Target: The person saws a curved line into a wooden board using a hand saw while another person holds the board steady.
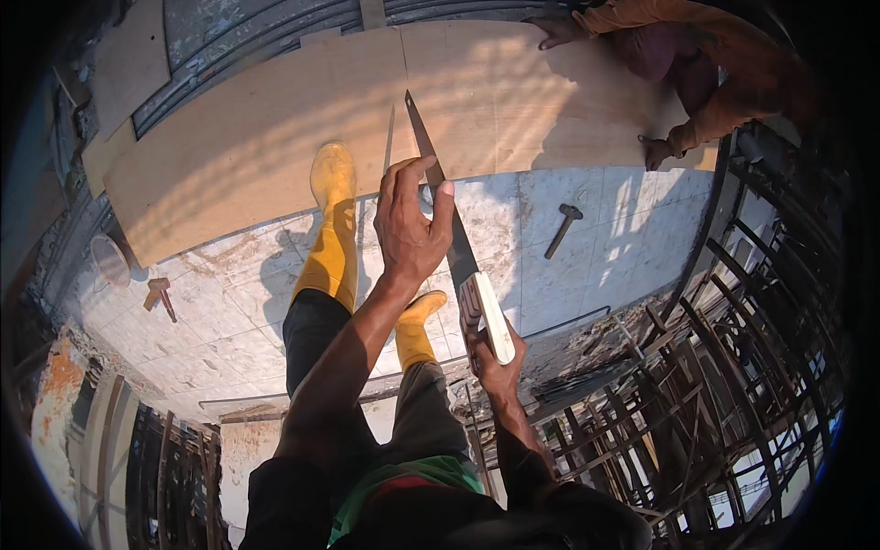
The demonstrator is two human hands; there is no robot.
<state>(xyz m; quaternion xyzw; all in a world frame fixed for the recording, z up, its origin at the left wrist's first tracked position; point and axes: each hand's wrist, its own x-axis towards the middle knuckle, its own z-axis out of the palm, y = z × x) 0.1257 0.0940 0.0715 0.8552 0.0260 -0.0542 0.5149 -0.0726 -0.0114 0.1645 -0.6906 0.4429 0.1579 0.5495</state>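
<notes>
My right hand [500, 362] is closed round the white handle [496, 321] of a handsaw [463, 246]. Its dark blade points away over a plywood sheet [229, 165], with the tip beside a thin dark line running to the sheet's far edge. My left hand [414, 220] is at the middle of the blade, thumb and fingers apart and curved; whether it touches the metal I cannot tell. One yellow boot [334, 179] of mine is on the plywood, the other [420, 310] on the pale floor nearer me.
At the upper right, a co-worker's hands [655, 152] press on the plywood. A hammer [564, 229] lies on the floor to the right, another hammer [160, 295] to the left near a pale tub [110, 260]. Timber poles [697, 394] crowd below the floor's right edge.
</notes>
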